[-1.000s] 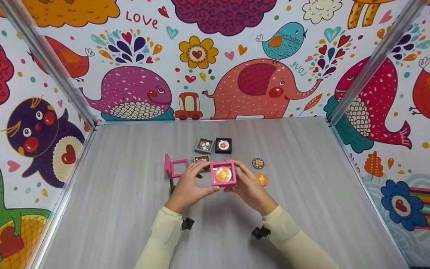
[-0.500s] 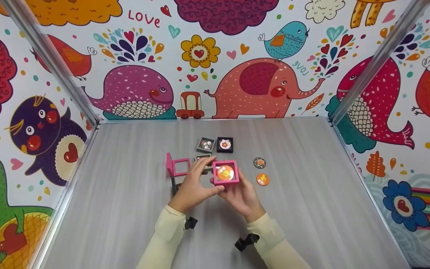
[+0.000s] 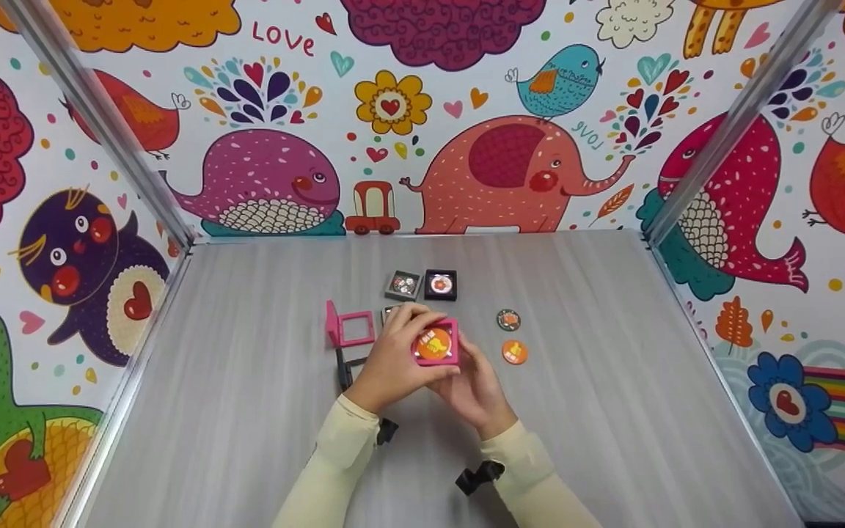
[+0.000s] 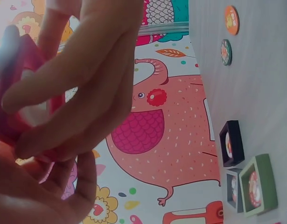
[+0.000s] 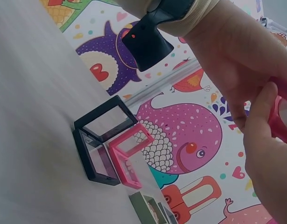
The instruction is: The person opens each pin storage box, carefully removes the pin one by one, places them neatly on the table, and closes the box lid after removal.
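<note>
A small pink display box (image 3: pixel 435 361) with a clear window is held above the middle of the table, tilted toward the head camera. Inside it shows a round orange badge (image 3: pixel 433 343) with a yellow figure. My left hand (image 3: pixel 393 367) grips the box from the left, fingers over its top and thumb along its lower edge. From the right and behind, my right hand (image 3: pixel 475 389) holds the same box; in the left wrist view its fingers (image 4: pixel 64 79) spread across the back. In the right wrist view the right thumb lies on the box's pink edge (image 5: pixel 278 116).
On the table an opened pink box (image 3: pixel 332 324) and an opened black box (image 5: pixel 94 156) stand left. Behind are a grey box (image 3: pixel 403 284), a black box (image 3: pixel 441 284) and a partly hidden green box (image 4: pixel 269 182). Two loose badges, dark-rimmed (image 3: pixel 509 320) and orange (image 3: pixel 515 352), lie right.
The right hand has shifted from the box's right side to lower and behind it. The left hand has moved right and now wraps further over the box, whose tilt has changed.
</note>
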`<state>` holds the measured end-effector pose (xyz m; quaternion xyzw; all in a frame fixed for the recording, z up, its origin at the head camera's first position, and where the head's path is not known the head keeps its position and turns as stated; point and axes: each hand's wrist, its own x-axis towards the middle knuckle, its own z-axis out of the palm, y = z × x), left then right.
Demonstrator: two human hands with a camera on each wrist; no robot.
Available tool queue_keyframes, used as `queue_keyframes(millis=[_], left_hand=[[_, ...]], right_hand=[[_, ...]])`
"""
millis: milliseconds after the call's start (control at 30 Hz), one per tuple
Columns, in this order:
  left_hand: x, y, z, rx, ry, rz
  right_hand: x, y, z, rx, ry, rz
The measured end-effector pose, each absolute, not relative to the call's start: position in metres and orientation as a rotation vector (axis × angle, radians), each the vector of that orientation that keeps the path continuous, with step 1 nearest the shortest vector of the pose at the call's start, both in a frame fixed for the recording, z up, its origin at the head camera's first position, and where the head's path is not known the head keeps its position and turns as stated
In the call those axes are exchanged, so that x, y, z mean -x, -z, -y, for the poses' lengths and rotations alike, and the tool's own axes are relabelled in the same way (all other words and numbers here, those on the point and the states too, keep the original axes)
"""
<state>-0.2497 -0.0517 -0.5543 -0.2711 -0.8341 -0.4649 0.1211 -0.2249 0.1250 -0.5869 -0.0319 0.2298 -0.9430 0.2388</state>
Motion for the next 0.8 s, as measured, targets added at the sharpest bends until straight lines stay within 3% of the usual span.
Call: queue_keyframes(millis=[500,800], left_hand=[[0.245,0.549,0.044,0.858,1.282,2.485],[0.242,0.547,0.041,0.92,1.213,2.455]], right_hand=[[0.228,0.597,-0.138,0.094,2.572,-0.587],[0.229,0.6,-0.142,0.349,2.508,-0.383]])
